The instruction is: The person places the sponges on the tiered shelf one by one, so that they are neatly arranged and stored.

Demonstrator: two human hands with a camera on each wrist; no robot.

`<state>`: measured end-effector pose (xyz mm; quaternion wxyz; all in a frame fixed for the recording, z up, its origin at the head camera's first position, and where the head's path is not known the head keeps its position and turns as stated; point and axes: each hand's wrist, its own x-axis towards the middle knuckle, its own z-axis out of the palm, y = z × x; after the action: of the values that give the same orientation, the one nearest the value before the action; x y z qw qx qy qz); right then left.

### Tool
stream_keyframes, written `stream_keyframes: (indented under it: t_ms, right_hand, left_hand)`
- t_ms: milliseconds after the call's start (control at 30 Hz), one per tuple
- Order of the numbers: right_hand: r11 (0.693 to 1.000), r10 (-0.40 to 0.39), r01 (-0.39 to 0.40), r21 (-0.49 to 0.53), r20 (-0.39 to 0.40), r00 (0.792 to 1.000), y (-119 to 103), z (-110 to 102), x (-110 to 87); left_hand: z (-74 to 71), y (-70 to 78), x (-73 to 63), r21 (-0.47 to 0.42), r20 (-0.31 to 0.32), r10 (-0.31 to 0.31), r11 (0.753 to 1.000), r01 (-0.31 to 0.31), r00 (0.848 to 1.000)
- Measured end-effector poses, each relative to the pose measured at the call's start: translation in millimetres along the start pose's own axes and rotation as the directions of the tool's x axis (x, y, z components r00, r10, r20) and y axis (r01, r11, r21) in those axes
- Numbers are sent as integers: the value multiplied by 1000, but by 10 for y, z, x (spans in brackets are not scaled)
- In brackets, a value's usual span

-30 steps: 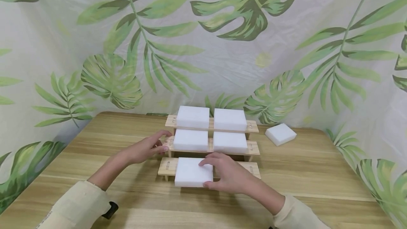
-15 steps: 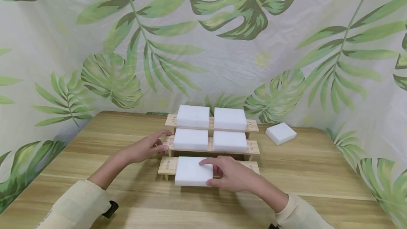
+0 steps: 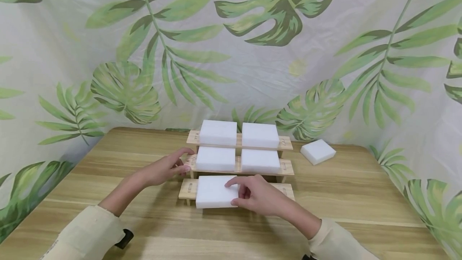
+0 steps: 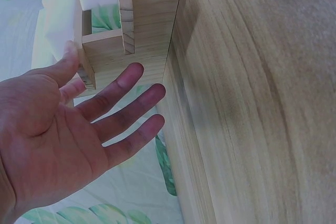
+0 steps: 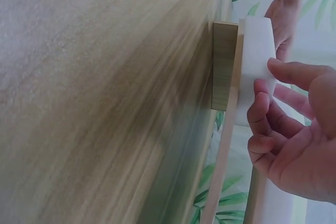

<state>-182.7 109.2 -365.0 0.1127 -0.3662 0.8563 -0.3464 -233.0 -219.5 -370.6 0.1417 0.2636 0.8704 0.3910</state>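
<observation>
A three-tier wooden stand point(image 3: 187, 188) stands on the table in the head view. On its lowest board sits a white foam block point(image 3: 213, 191), whose front edge overhangs the board. My right hand point(image 3: 261, 195) pinches this block's right side, index finger on top and thumb at the front right corner. The right wrist view shows the thumb on the white block point(image 5: 257, 51) and the other fingers curled beside it. At the stand's left end, my left hand point(image 3: 164, 168) touches the middle board with thumb and index finger. Its other fingers point(image 4: 126, 116) spread straight in the left wrist view.
Two white foam blocks sit side by side on the middle board, the left one point(image 3: 215, 158) near my left hand. Another pair, including a right block point(image 3: 260, 135), fills the top board. One loose block point(image 3: 318, 151) lies on the wooden table point(image 3: 346, 196) at right.
The block on the lowest board has shifted slightly left and back, with my right hand moving along. My left hand has stayed at the stand's left end.
</observation>
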Motion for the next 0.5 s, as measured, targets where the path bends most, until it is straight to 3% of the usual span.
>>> stream_keyframes:
  t_ms: [500]
  right_hand:
    - [997,50,-56,-59,-98,994,10,97,149]
  left_hand:
    - [-3,-28,12,-3,4,5,1000,-5,1000]
